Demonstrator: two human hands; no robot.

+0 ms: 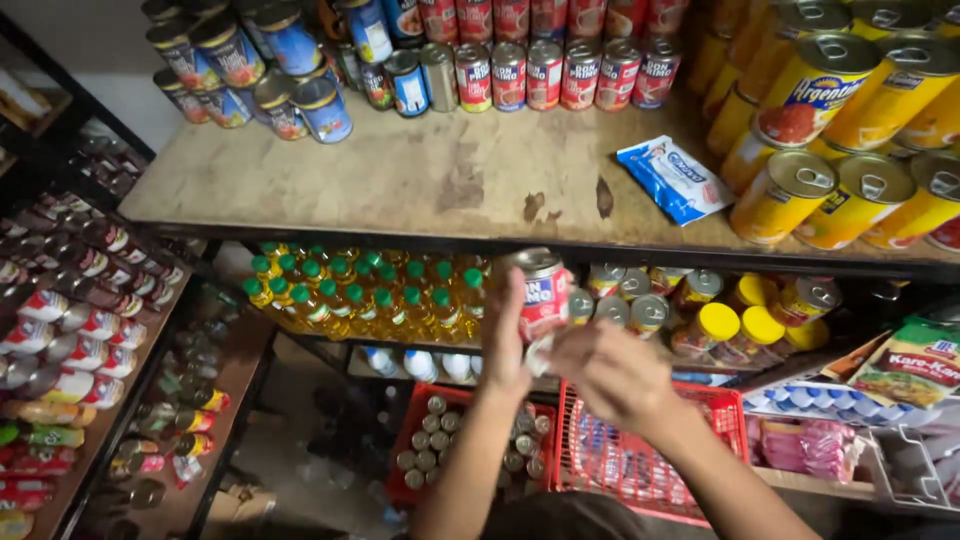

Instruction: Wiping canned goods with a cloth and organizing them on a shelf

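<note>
The upper wooden shelf (430, 170) was worn and stained, with a bare stretch across its middle. Along its back edge stood a row of red-labelled cans (545, 75); blue-labelled cans (270, 70) were stacked at the back left, some tilted. Large yellow cans (850, 130) lay on their sides in a pile at the right end. A blue and white packet (675, 178) lay flat just beside that pile. The shelf below (640, 352) carried green-capped bottles (350, 295) in close ranks, and yellow-lidded jars (740, 330) further right, with small cans behind them.
</note>
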